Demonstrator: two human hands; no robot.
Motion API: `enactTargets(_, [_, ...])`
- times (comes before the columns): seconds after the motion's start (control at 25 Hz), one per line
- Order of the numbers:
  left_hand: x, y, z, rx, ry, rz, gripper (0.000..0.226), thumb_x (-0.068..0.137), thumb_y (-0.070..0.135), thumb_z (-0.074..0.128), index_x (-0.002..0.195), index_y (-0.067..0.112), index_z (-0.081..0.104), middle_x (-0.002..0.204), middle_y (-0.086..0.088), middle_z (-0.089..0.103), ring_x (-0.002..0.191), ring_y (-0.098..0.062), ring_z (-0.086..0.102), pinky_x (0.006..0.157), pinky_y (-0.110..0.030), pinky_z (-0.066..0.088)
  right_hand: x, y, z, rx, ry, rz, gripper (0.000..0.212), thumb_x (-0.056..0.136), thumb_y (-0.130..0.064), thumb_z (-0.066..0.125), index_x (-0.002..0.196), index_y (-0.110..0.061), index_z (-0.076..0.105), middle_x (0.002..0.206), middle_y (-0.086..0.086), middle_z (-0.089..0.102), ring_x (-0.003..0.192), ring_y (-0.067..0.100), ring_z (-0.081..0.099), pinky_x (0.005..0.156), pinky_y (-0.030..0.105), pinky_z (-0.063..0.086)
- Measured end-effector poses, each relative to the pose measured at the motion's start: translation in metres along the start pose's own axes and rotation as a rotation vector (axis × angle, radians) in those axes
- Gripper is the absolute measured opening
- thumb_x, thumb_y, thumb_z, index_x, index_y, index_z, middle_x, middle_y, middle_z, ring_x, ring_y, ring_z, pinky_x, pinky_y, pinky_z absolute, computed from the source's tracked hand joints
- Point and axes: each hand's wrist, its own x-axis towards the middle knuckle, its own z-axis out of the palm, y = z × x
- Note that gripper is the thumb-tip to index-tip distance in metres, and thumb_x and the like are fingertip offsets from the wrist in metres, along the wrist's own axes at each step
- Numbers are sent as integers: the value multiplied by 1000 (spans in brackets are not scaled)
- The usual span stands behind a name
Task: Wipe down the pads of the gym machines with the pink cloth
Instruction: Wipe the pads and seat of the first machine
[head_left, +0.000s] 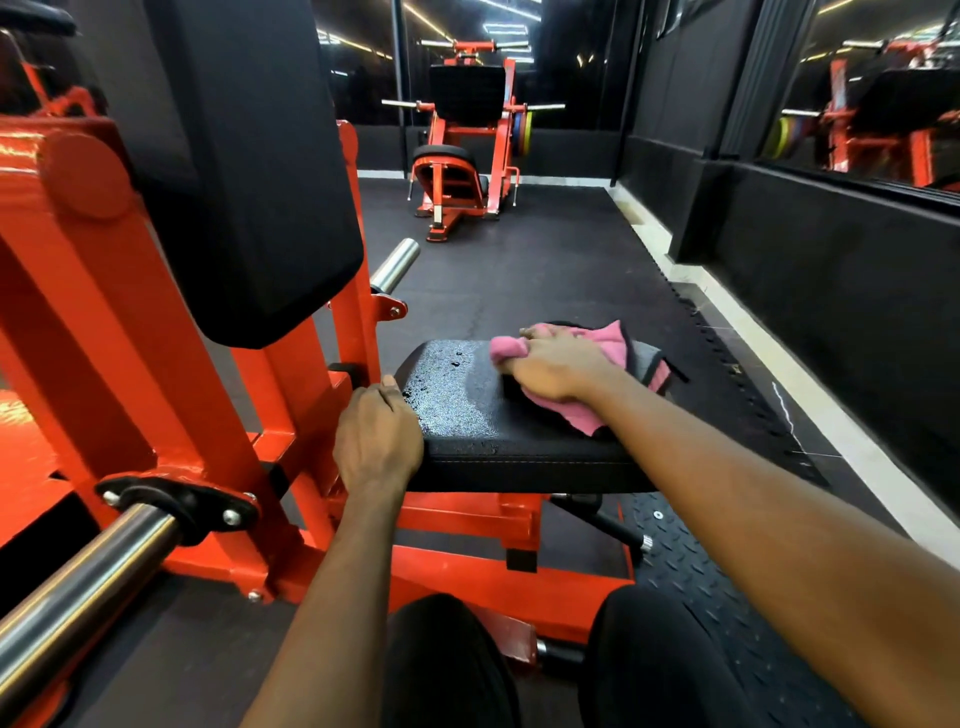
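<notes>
Pink cloth (582, 358) bunched, gripped by right hand (556, 371) on wet seat pad (467, 410); pad edge clasped by left hand (376, 439).

Your pink cloth (608, 340) lies crumpled on the far right part of the black seat pad (467, 410), bunched in the grip of your right hand (558, 366), with a grey layer showing where it spills over the pad's right edge. The seat pad is flat, with a stitched front edge, and its left half glistens with fine droplets. The tall black back pad (249, 182) stands upright to its left.
</notes>
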Motion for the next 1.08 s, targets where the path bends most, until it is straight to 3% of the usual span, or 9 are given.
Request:
enactTargets(0.08, [0,0,-2,-9,-19,3,46,107,33,30,106,1,65,119,-25,62,111,-44,55,91,-46,41,-28,-17,5,36,7,-137,53,102,-51,25,139,-21,48,157,9,37,148,30,31,120,53,24])
enactTargets(0.16, [0,-1,-2,-14,-32,0,47,107,32,30,107,1,65,119,-26,62,111,-44,55,91,-45,41,-62,-23,9,38,14,-230,54,104,-50,30,153,-27,38,166,2,23,154,23,18,124,48,18])
enactTargets(0.28, [0,0,-3,-22,-34,21,48,107,33,28,105,1,64,117,-26,62,109,-44,56,90,-44,40,-98,-21,31,-79,145,-286,63,97,-60,20,158,-43,21,169,2,14,155,25,13,125,50,15])
enactTargets(0.4, [2,-1,-1,-32,-36,16,49,108,33,28,107,0,64,120,-27,61,112,-45,54,92,-45,39,-88,-34,42,-129,180,-151,78,85,-66,8,158,-40,20,168,8,17,154,32,14,122,55,17])
enactTargets(0.52, [5,-3,1,-21,-34,2,48,108,32,28,108,0,64,121,-27,60,112,-45,54,91,-46,39,-57,-49,43,-86,185,-70,69,97,-61,28,159,-32,24,167,12,18,154,36,15,122,59,16])
enactTargets(0.68, [6,-4,3,-13,-18,4,46,108,31,28,108,2,64,119,-26,61,112,-44,54,90,-45,40,-4,-32,28,-19,55,-25,61,103,-50,22,158,-25,30,168,12,16,153,38,15,121,60,13])
enactTargets(0.8, [4,-4,2,-11,-17,10,45,107,32,29,108,3,64,119,-25,62,111,-43,55,89,-45,41,26,-7,15,-12,20,84,58,101,-49,23,153,-29,38,168,6,16,152,37,20,122,62,15])
enactTargets(0.92, [4,-4,0,-14,-27,2,45,107,33,29,106,5,64,117,-24,62,110,-42,56,88,-45,42,27,32,3,41,26,189,56,96,-47,29,148,-35,45,168,1,17,149,35,29,119,61,22])
enactTargets(1.08, [3,-5,0,-33,-20,1,46,107,33,29,102,3,64,115,-24,63,107,-43,56,86,-45,42,-11,64,1,75,100,315,54,97,-49,29,144,-30,49,164,1,27,140,37,42,108,55,35])
